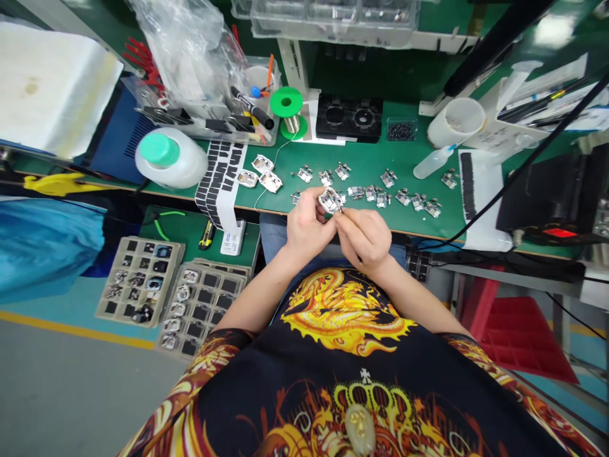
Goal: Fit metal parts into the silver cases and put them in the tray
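My left hand (309, 219) is closed around a small silver watch-like case (330, 200), held open side up over the bench's front edge. Thumb and fingers of my right hand (365, 236) pinch together at the case's lower right edge. What sits between those fingertips is too small to make out. Beyond my hands, several small metal-and-circuit modules (387, 178) lie scattered on the green bench top (342, 155). Three more silver cases (271, 182) rest to the left, near a thin wire that runs from a green solder spool (287, 105).
A white bottle with a teal cap (164, 158) and a sheet of black stickers (219, 174) are at left. Compartment trays (137, 279) sit lower left. At right are a dropper bottle (434, 162), a white cup (455, 124) and a black cable (514, 190).
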`<state>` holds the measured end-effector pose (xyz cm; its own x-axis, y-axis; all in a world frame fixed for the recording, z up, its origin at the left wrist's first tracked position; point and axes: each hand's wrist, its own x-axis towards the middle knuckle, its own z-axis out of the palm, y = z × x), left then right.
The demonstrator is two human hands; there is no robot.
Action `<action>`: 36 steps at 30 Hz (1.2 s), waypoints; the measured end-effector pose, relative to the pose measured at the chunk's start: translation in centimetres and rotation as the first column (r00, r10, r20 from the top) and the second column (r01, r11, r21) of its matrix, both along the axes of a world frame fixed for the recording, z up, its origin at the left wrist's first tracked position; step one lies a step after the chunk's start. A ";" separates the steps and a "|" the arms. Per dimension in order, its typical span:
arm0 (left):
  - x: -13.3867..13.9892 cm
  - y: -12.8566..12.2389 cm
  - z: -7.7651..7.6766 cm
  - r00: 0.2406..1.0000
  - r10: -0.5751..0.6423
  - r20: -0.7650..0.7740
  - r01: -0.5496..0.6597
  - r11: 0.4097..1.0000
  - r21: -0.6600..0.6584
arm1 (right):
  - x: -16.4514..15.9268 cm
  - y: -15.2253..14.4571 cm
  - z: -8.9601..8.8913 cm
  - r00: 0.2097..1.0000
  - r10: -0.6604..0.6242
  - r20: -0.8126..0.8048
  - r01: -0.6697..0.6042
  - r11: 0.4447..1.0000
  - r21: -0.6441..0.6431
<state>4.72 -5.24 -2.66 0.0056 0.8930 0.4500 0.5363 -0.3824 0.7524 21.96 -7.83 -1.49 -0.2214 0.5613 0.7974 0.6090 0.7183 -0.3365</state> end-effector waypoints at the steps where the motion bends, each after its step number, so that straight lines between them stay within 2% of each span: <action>1: 0.0 0.0 0.1 1.000 0.018 -0.005 -0.018 1.000 -0.006 | 0.0 0.0 0.2 1.000 -0.017 -0.020 0.017 1.000 0.002; 6: -0.1 0.0 0.3 1.000 0.009 0.011 -0.009 1.000 -0.002 | 0.0 -0.5 1.6 0.992 0.055 -0.115 -0.069 0.991 -0.118; 9: -0.1 0.0 0.4 1.000 0.009 -0.003 -0.009 1.000 -0.001 | -0.2 -0.6 2.0 0.988 0.043 -0.147 -0.070 0.980 -0.186; 14: 0.0 -0.1 0.5 1.000 -0.010 -0.025 0.010 1.000 0.028 | -0.4 -0.3 2.0 0.981 0.045 -0.187 -0.075 0.985 -0.155; 19: -0.2 -0.2 0.1 0.999 -0.030 -0.040 0.031 1.000 0.006 | -0.4 -0.1 1.8 0.984 0.060 -0.165 -0.093 0.975 -0.204; 25: -0.2 -0.1 0.0 0.998 -0.049 -0.025 0.050 0.999 0.017 | -0.2 0.1 1.4 0.978 0.094 -0.188 -0.128 0.975 -0.180; 31: -0.1 -0.1 0.0 0.999 -0.037 -0.014 0.037 0.999 -0.029 | -0.1 0.0 1.3 0.981 0.089 -0.172 -0.129 0.964 -0.233; 36: -0.1 -0.1 -0.1 0.999 -0.048 -0.010 0.048 0.999 -0.016 | -0.1 0.1 1.1 0.980 0.083 -0.179 -0.122 0.967 -0.222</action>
